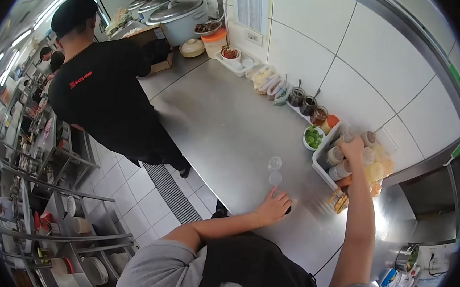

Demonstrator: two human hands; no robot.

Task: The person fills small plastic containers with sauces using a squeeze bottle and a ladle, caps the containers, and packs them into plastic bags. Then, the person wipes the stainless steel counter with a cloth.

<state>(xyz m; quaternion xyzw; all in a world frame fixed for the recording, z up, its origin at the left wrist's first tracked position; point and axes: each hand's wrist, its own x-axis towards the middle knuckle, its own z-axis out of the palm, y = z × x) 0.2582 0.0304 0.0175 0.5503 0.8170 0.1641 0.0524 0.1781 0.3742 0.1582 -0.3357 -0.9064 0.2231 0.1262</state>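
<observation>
Near the front of the steel counter point(231, 122), my left hand point(274, 206) rests palm down with its fingers spread. Its index fingertip meets the edge of a small clear round cup or lid point(275, 178). A similar clear one point(275, 162) lies just beyond. Something small and black point(288, 210) shows at the thumb side, partly under the hand. At the right, my right hand point(353, 151) reaches into a white bin point(322, 163) of capped jars and bottles point(335, 155). Its fingers are bent around something at the jar tops, which the hand mostly hides.
A white bowl of chopped greens point(313, 137) stands beside the bin. Sauce jars point(308, 105) and bagged items point(270, 83) line the wall. Across the counter's left edge, a person in black point(97, 91) works at a cardboard box point(163, 64). Yellow packets point(338, 200) lie before the bin.
</observation>
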